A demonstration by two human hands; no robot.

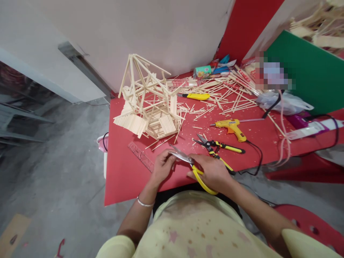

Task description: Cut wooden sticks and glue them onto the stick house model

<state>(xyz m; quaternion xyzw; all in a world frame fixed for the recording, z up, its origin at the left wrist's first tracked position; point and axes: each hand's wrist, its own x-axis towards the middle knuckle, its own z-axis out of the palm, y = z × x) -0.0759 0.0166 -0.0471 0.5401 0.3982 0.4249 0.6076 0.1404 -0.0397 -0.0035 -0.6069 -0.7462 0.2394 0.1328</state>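
My right hand (213, 172) grips a pair of scissors (199, 177) with yellow handles, their blades pointing left over the near part of the table. Close to the blade tips, my left hand (163, 165) has its fingers pinched together. Whatever lies between those fingers is too small to make out. Beyond my hands stands a framework of thin wooden sticks (146, 100), with slatted panels round its base. A clear ruler (141, 156) lies just left of my left hand. Snips (212, 145) with black and yellow handles rest beyond my right hand.
The red table (120, 190) stands against a wall. A yellow glue gun (232, 128), a yellow utility knife (197, 96) and many loose sticks (225, 89) lie on it. A can (202, 71), plastic bags (285, 102) and a green board (311, 71) are at the back right.
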